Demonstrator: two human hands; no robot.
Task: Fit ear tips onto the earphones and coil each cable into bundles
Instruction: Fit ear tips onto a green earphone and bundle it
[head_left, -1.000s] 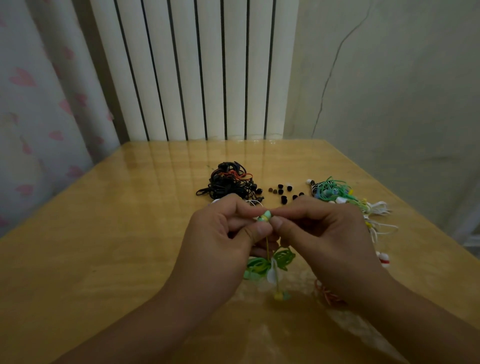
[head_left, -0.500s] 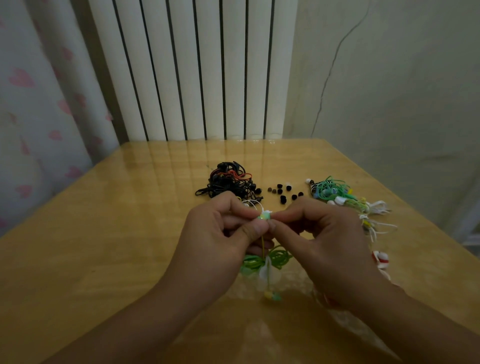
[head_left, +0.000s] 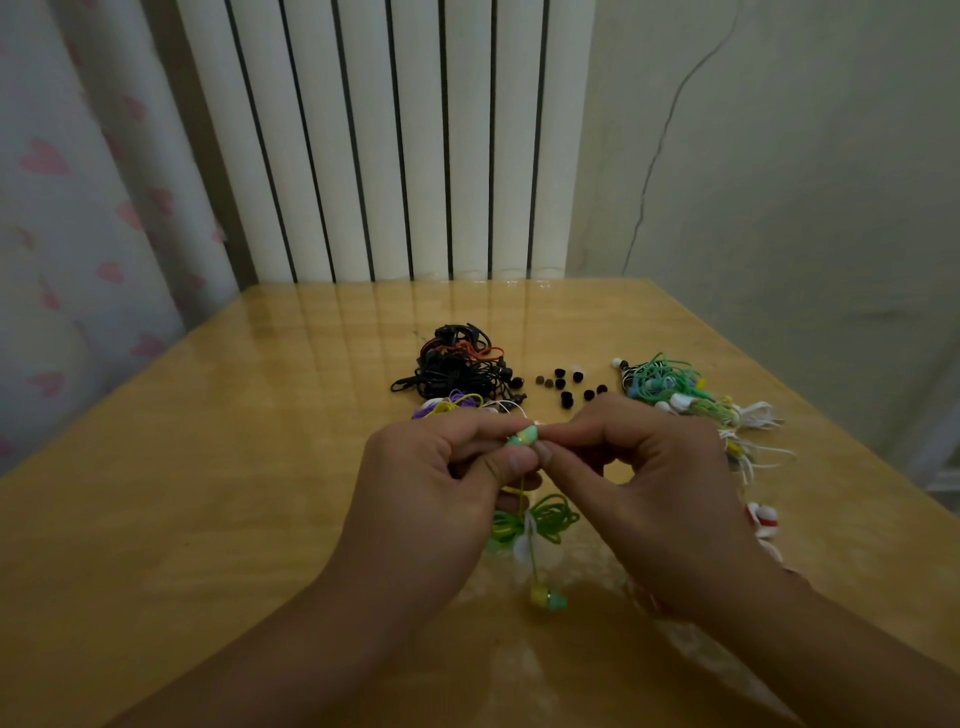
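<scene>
Pinching a mint-green earbud (head_left: 522, 436), both hands' fingers (head_left: 511, 460) clamp it, cable (head_left: 535, 519) dangling.

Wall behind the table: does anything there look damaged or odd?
Yes. A thin dark crack runs down the wall right of the radiator, from the top edge towards the table. Otherwise nothing stands out.
</scene>
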